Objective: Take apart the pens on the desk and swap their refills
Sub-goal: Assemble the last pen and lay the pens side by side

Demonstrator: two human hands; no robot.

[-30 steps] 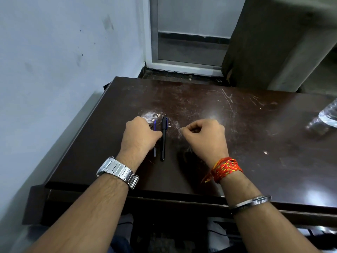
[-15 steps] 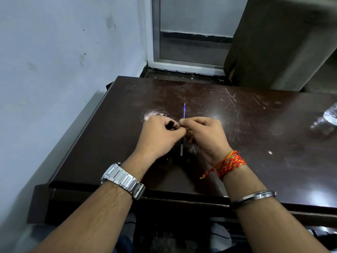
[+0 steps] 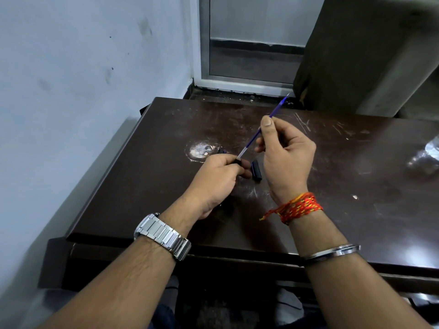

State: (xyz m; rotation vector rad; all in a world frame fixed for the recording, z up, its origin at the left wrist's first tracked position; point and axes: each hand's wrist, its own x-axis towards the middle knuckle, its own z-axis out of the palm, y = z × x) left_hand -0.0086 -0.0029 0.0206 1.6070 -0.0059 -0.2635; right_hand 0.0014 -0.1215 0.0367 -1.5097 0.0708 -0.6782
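Refill step, I judge: my right hand [image 3: 285, 157] pinches the blue refill [image 3: 251, 141] and my left hand [image 3: 213, 181] grips the black barrel [image 3: 238, 161] at its lower end. Next move needs a straight slide along the barrel line, no bending. The refill's long axis runs diagonally from the left hand, up and away past the right thumb, above the desk [image 3: 356, 210].

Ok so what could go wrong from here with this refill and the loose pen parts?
The right hand pinches the thin blue refill midway while its lower end sits at the black barrel in the left hand's grip; force applied off-axis could bend it. The loose black pen piece lies on the desk between the hands, so a wrist could knock it rolling away.
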